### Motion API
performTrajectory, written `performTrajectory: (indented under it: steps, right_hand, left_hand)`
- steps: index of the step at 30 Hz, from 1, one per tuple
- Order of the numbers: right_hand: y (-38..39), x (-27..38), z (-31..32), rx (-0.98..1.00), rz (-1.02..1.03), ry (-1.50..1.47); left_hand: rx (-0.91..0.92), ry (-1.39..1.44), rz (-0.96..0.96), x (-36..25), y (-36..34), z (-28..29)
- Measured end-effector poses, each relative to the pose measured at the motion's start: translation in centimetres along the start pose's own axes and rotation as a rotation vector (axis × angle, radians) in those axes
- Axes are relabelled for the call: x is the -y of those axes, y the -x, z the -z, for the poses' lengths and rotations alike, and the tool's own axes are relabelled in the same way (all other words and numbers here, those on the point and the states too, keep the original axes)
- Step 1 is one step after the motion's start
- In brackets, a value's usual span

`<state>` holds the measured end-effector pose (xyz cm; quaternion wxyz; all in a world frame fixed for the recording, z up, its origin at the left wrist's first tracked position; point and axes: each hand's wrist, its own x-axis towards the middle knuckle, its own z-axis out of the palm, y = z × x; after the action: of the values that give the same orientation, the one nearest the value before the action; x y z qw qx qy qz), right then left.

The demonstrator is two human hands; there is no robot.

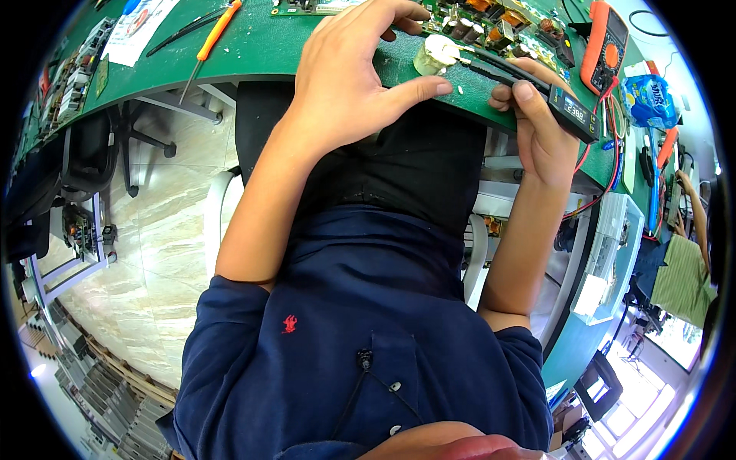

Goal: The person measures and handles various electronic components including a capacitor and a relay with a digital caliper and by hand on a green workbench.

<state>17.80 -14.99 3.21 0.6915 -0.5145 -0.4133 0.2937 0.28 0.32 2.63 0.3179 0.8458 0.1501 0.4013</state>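
Lit digits [574,111] on black handheld tool [571,115], lettering [646,90] on blue packet [650,103], red shirt emblem [289,324]

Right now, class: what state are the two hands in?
Left hand: open, beside a white, round object.
Right hand: holding a black, two-pronged tool.

The head view looks steeply down from the person's own head, close enough that the dark blue shirt [345,299] fills the lower middle of the frame, while the green workbench [261,46] spans the top. The left hand [345,77] shows large at the upper middle and the right hand [544,138] at the upper right; the wide fisheye lens bows the bench's front edge, takes in pale floor [153,268] at left, and blackens the corners.
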Motion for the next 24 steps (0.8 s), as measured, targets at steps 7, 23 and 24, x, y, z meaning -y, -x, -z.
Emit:
performTrajectory:
  steps: [7,23,24]
  right_hand:
    - [-0.02,-0.15,0.1,0.015,0.02,-0.025]
    - [0.02,-0.14,0.13,0.014,0.036,0.007]
    - [0.02,-0.13,0.1,0.013,0.039,0.009]
  left_hand:
    - [0.004,-0.032,0.0,-0.12,-0.06,0.15]
    - [0.004,-0.083,-0.01,-0.22,-0.06,-0.13]
    - [0.001,-0.08,-0.019,-0.12,-0.05,-0.15]
